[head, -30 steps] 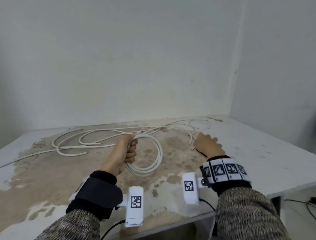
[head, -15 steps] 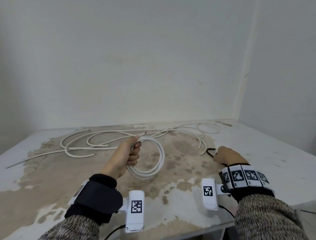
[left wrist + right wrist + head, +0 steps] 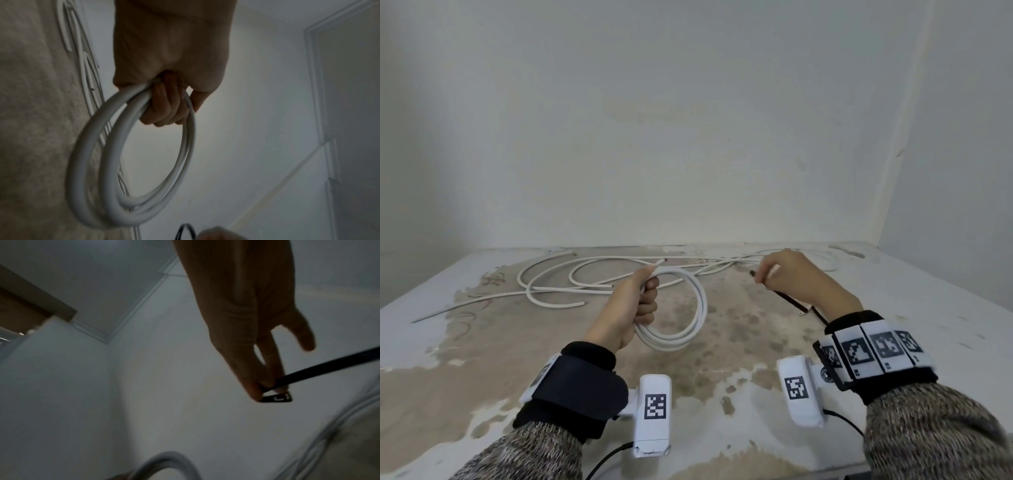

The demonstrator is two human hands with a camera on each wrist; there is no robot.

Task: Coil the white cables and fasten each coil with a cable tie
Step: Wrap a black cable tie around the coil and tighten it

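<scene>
The coiled white cable [image 3: 681, 318] is gripped in the fisted left hand [image 3: 631, 305]; right of the coil, a black cable tie [image 3: 787, 301] is pinched by the raised right hand [image 3: 801, 281].

left hand [image 3: 631, 308]: fist grip, raised | right hand [image 3: 796, 277]: fingertip pinch, raised

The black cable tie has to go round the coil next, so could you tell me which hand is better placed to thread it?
The right hand. It already pinches the black cable tie by its head, clear of the table, while the left hand grips the white coil.
</scene>
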